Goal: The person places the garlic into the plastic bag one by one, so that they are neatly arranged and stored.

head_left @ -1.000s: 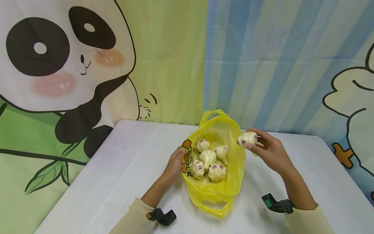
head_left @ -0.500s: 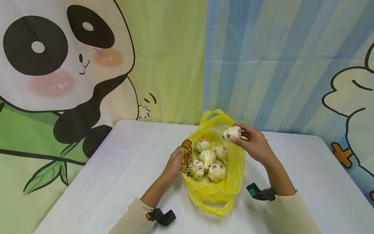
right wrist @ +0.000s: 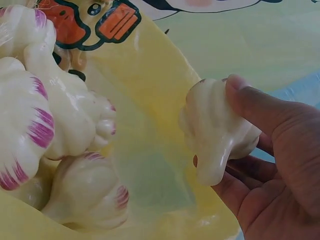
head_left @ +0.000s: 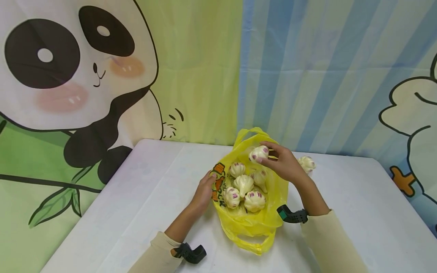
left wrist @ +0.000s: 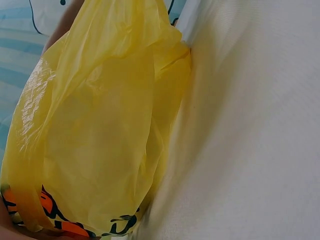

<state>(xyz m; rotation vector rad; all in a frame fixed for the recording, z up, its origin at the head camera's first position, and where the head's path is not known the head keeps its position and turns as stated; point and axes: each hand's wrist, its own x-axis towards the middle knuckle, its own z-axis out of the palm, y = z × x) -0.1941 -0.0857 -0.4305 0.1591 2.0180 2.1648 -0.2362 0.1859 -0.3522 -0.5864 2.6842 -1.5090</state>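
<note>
A yellow plastic bag (head_left: pixel 250 223) stands open on the white table, with several garlic bulbs (head_left: pixel 244 185) inside, cream with purple streaks. My left hand (head_left: pixel 203 191) grips the bag's left edge beside the printed cartoon; in the left wrist view the bag (left wrist: pixel 100 130) hides most of that hand. Over the far part of the bag's mouth, my right hand (head_left: pixel 285 163) pinches one garlic bulb (head_left: pixel 258 153) between thumb and fingers. The right wrist view shows this held bulb (right wrist: pixel 212 130) with its stem down, apart from the bulbs (right wrist: pixel 75 110) in the bag.
Another garlic bulb (head_left: pixel 307 163) lies on the white table (head_left: pixel 164 182) to the right of the bag, behind my right forearm. A printed curtain (head_left: pixel 205 68) with a panda hangs along the table's far edge. Each wrist wears a black camera mount (head_left: pixel 191 253).
My right hand has carried its garlic bulb leftward, from the bag's right edge to above its mouth. The bulb on the table has come into sight. My left hand stays put.
</note>
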